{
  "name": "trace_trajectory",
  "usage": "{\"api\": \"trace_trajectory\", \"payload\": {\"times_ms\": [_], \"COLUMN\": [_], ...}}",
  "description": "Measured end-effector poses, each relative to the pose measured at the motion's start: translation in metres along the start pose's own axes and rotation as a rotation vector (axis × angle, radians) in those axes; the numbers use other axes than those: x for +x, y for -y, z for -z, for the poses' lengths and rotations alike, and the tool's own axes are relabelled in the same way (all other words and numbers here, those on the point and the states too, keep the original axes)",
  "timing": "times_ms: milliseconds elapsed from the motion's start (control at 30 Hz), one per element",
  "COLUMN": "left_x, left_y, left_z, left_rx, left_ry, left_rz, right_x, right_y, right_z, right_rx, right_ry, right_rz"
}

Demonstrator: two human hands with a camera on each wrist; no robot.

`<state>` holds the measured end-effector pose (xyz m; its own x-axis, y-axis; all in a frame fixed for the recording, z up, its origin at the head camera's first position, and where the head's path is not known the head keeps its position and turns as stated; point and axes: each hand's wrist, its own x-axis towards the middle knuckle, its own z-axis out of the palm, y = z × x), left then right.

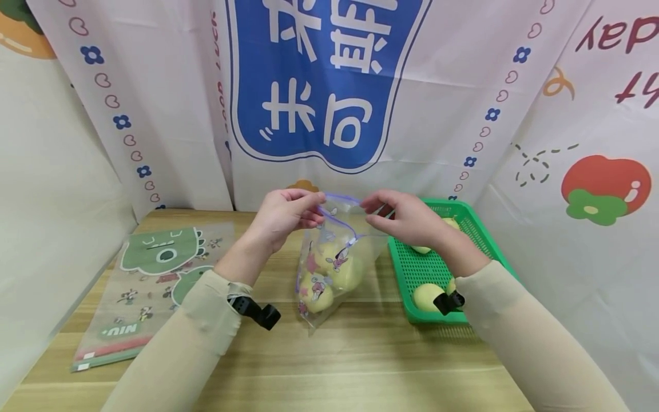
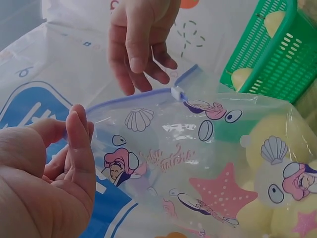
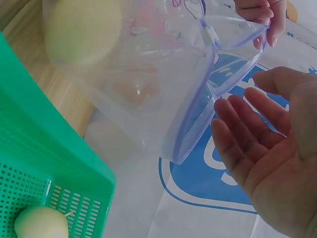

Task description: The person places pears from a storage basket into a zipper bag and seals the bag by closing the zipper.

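Sleeves point(image 1: 535, 343) overlap a flat pouch point(image 1: 141, 300) and green basket point(image 1: 422, 269), left hand point(image 1: 280, 220) pinching the bag point(image 2: 166, 136), right hand point(image 1: 407, 217) relaxed.

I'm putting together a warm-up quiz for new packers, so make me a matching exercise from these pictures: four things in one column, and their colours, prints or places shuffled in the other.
Things
1. Clear bag
2. Its zip strip
3. Basket
4. Leftmost bag in the head view

Descriptions
A. Green and perforated
B. Lies flat on the tabletop
C. Printed with a pink starfish
D. Purple

Pairs: 1-C, 2-D, 3-A, 4-B
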<state>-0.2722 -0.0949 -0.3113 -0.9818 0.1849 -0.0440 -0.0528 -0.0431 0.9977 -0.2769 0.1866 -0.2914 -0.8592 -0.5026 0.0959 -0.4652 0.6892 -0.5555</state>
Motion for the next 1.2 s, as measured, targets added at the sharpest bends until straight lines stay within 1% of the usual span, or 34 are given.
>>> {"api": "trace_trajectory", "payload": {"times_ms": [100, 300, 400, 633, 833, 933, 1033, 1200], "left_x": [-0.001, -0.001, -0.002, -0.001, -0.002, -0.002, -0.002, -0.002], "left_y": [0.001, 0.001, 0.001, 0.002, 0.002, 0.002, 0.002, 0.002], "left_z": [0.001, 0.001, 0.002, 0.003, 0.003, 0.003, 0.003, 0.003], "left_rx": [0.006, 0.011, 0.012, 0.005, 0.009, 0.008, 0.005, 0.006], "left_ry": [0.001, 0.0, 0.0, 0.0, -0.003, -0.003, -0.002, 0.001], "left_rz": [-0.001, -0.006, -0.006, -0.002, -0.004, -0.003, 0.0, -0.003], "right_x": [-0.002, -0.008, -0.011, -0.018, -0.022, -0.025, -0.028, -0.035], "right_y": [0.0, 0.003, 0.004, 0.007, 0.008, 0.007, 0.005, 0.0], "right_z": [0.001, 0.004, 0.004, 0.0, -0.004, -0.008, -0.014, -0.026], "right_rx": [-0.008, -0.019, -0.013, 0.011, 0.009, 0.007, 0.011, 0.041], "right_ry": [-0.009, -0.054, -0.044, 0.007, 0.011, -0.001, -0.026, -0.056], "right_rz": [0.011, 0.02, 0.02, -0.006, 0.011, 0.005, -0.019, -0.095]}}
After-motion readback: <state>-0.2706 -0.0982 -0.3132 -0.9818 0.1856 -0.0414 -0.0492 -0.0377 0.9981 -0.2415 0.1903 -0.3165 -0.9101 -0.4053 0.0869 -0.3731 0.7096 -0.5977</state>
